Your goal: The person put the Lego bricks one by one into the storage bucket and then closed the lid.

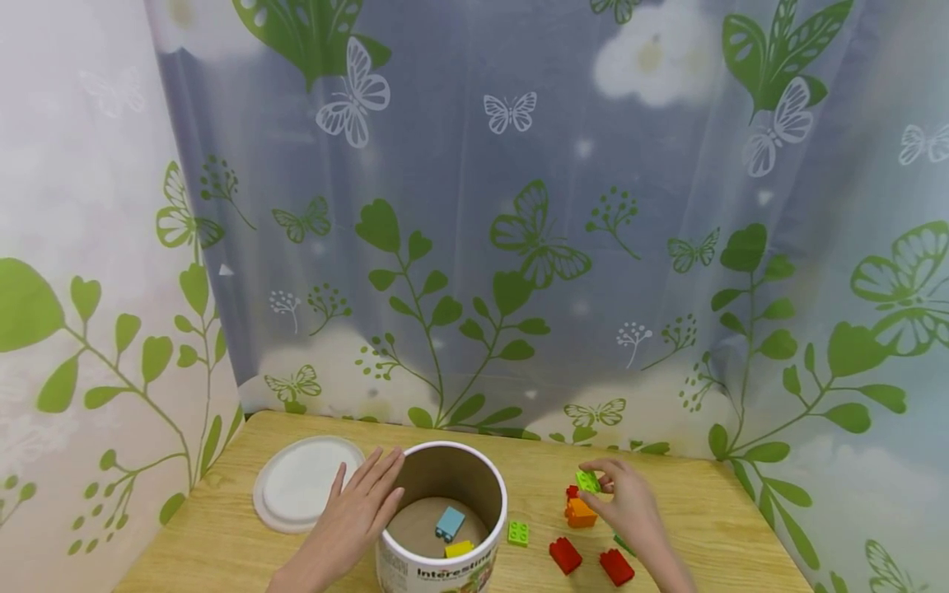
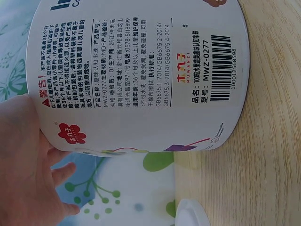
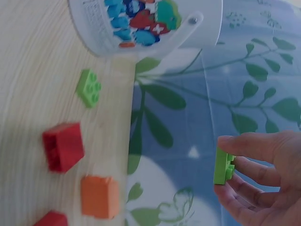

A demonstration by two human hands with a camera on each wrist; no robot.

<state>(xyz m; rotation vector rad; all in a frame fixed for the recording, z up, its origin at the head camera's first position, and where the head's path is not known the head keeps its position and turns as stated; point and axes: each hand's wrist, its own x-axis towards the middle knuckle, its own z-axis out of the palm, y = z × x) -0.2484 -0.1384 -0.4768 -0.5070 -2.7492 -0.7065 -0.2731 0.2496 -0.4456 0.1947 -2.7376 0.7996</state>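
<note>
Between thumb and fingers my right hand (image 1: 626,501) pinches a light green building brick (image 3: 222,162), raised over the right side of the table. My left hand (image 1: 356,511) rests with straight fingers against the left rim of a white round tub (image 1: 507,502). Inside the tub lie a blue brick (image 1: 450,523) and a yellow brick (image 1: 459,548). Below the right hand are an orange brick (image 1: 582,514) and two red bricks, a left one (image 1: 565,556) and a right one (image 1: 616,567). Another light green brick (image 1: 518,534) lies just right of the tub.
A white round lid (image 1: 307,482) lies on the wooden table (image 1: 541,461) left of the tub. Partly hidden by the right hand are a small red brick (image 1: 572,492) and a dark green piece (image 1: 623,543). A printed curtain (image 1: 460,247) hangs behind the table.
</note>
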